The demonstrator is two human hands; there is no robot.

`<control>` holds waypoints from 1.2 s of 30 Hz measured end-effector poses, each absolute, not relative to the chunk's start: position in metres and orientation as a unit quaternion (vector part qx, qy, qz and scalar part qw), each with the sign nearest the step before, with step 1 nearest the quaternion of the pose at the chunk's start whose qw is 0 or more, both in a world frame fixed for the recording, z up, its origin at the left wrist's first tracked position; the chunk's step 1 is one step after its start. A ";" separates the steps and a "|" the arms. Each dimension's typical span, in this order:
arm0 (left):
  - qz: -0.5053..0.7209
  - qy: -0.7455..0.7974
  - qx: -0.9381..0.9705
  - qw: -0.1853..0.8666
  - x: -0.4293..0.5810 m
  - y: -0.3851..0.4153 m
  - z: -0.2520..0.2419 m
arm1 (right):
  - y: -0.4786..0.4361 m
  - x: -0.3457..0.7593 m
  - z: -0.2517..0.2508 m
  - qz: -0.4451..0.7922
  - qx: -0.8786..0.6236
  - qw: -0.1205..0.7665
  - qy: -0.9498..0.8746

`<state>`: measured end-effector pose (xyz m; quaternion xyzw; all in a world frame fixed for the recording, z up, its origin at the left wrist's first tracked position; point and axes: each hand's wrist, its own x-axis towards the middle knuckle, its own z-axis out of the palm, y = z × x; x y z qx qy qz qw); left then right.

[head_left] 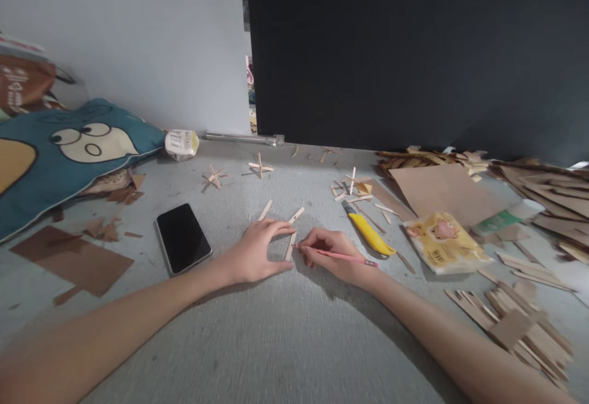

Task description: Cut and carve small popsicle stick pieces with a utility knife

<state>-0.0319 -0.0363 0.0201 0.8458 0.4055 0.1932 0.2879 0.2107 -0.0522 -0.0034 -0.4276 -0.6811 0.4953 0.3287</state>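
My left hand (pixel 257 251) is closed around a short wooden craft stick (pixel 290 246), its thumb and fingers at the two ends. My right hand (pixel 332 254) grips a pink pencil (pixel 343 258), whose tip meets or nearly meets the stick's right side. Just beyond my left fingers lie two more stick pieces, one pale piece (pixel 265 209) and another piece (pixel 297 214). Beside my right hand rests a yellow utility knife (pixel 369 230). A black-screened phone (pixel 183 238) lies to the left of my left hand.
Small crossed-stick figures (pixel 260 166) stand toward the back. On the right are a tissue pack (pixel 445 241), a pile of craft sticks (pixel 515 324) and cardboard (pixel 437 189). Cardboard scraps (pixel 73 260) and a blue cushion (pixel 83 146) occupy the left. A dark panel (pixel 414 54) rises behind.
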 end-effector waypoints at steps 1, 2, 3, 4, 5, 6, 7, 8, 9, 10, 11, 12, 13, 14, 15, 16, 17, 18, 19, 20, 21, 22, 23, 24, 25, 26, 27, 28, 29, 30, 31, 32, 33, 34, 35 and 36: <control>0.192 0.406 0.845 0.290 -0.032 -0.036 0.020 | -0.052 0.210 -0.003 0.495 -0.427 0.330 -0.681; 0.192 0.406 0.845 0.290 -0.032 -0.036 0.020 | -0.053 0.210 -0.002 0.495 -0.428 0.331 -0.680; 0.191 0.407 0.845 0.289 -0.031 -0.036 0.020 | -0.053 0.210 -0.002 0.494 -0.429 0.331 -0.680; 0.191 0.406 0.846 0.287 -0.031 -0.036 0.020 | -0.053 0.210 -0.001 0.493 -0.430 0.332 -0.679; 0.191 0.406 0.847 0.285 -0.031 -0.036 0.021 | -0.053 0.210 -0.001 0.493 -0.431 0.332 -0.679; 0.191 0.404 0.849 0.282 -0.031 -0.036 0.021 | -0.053 0.210 -0.001 0.493 -0.432 0.331 -0.678; 0.192 0.403 0.849 0.281 -0.030 -0.037 0.021 | -0.054 0.209 0.000 0.493 -0.434 0.331 -0.678; 0.193 0.402 0.850 0.281 -0.030 -0.037 0.021 | -0.054 0.209 0.000 0.493 -0.436 0.330 -0.677; 0.194 0.401 0.850 0.281 -0.031 -0.036 0.021 | -0.054 0.209 0.001 0.491 -0.439 0.328 -0.677; 0.195 0.401 0.849 0.282 -0.031 -0.036 0.021 | -0.054 0.209 0.001 0.491 -0.440 0.326 -0.678; 0.194 0.402 0.849 0.283 -0.031 -0.036 0.021 | -0.054 0.209 0.000 0.488 -0.440 0.326 -0.679; 0.193 0.402 0.849 0.284 -0.031 -0.036 0.021 | -0.054 0.209 0.000 0.487 -0.440 0.325 -0.681; 0.193 0.403 0.848 0.285 -0.031 -0.036 0.020 | -0.053 0.209 0.000 0.486 -0.438 0.325 -0.683; 0.195 0.402 0.848 0.285 -0.031 -0.036 0.020 | -0.053 0.210 -0.001 0.485 -0.437 0.326 -0.684; 0.197 0.400 0.849 0.284 -0.031 -0.036 0.020 | -0.053 0.210 -0.001 0.484 -0.435 0.326 -0.686; 0.201 0.398 0.849 0.284 -0.031 -0.036 0.020 | -0.053 0.210 -0.002 0.484 -0.434 0.326 -0.686; 0.205 0.396 0.849 0.283 -0.032 -0.036 0.020 | -0.053 0.211 -0.002 0.484 -0.434 0.326 -0.686; 0.207 0.394 0.850 0.283 -0.032 -0.036 0.020 | -0.053 0.211 -0.002 0.485 -0.434 0.326 -0.686; 0.208 0.391 0.851 0.283 -0.033 -0.035 0.019 | -0.054 0.212 -0.001 0.486 -0.433 0.326 -0.686; 0.207 0.385 0.854 0.283 -0.033 -0.035 0.019 | -0.054 0.212 -0.001 0.488 -0.430 0.328 -0.686; 0.205 0.376 0.858 0.284 -0.034 -0.035 0.019 | -0.055 0.213 -0.001 0.488 -0.428 0.331 -0.685; 0.202 0.365 0.863 0.285 -0.035 -0.034 0.019 | -0.055 0.214 0.000 0.488 -0.425 0.337 -0.684; 0.199 0.354 0.868 0.285 -0.035 -0.033 0.019 | -0.056 0.215 0.000 0.488 -0.422 0.344 -0.682; 0.196 0.344 0.873 0.285 -0.036 -0.033 0.019 | -0.056 0.215 0.000 0.487 -0.420 0.352 -0.680; 0.193 0.337 0.876 0.285 -0.037 -0.033 0.019 | -0.056 0.216 0.000 0.486 -0.419 0.358 -0.679; 0.191 0.336 0.877 0.286 -0.037 -0.032 0.019 | -0.057 0.216 0.000 0.485 -0.418 0.360 -0.679; 0.189 0.338 0.876 0.288 -0.037 -0.032 0.019 | -0.057 0.216 0.001 0.483 -0.418 0.359 -0.681; 0.187 0.344 0.873 0.289 -0.037 -0.032 0.020 | -0.057 0.216 0.001 0.480 -0.418 0.357 -0.684; 0.184 0.351 0.871 0.291 -0.036 -0.033 0.020 | -0.057 0.216 0.002 0.477 -0.420 0.353 -0.687; 0.183 0.357 0.869 0.291 -0.036 -0.033 0.021 | -0.057 0.216 0.002 0.473 -0.421 0.349 -0.691; 0.182 0.363 0.867 0.289 -0.035 -0.034 0.021 | -0.058 0.215 0.002 0.471 -0.423 0.347 -0.692; 0.182 0.367 0.866 0.287 -0.034 -0.035 0.021 | -0.058 0.215 0.002 0.471 -0.423 0.345 -0.693; 0.182 0.370 0.865 0.286 -0.033 -0.036 0.022 | -0.058 0.215 0.002 0.472 -0.424 0.343 -0.693; 0.183 0.375 0.863 0.285 -0.032 -0.036 0.022 | -0.058 0.215 0.002 0.474 -0.425 0.340 -0.692; 0.184 0.381 0.860 0.285 -0.031 -0.037 0.021 | -0.059 0.214 0.002 0.475 -0.428 0.337 -0.691; 0.185 0.389 0.856 0.285 -0.030 -0.038 0.021 | -0.059 0.214 0.001 0.475 -0.432 0.335 -0.690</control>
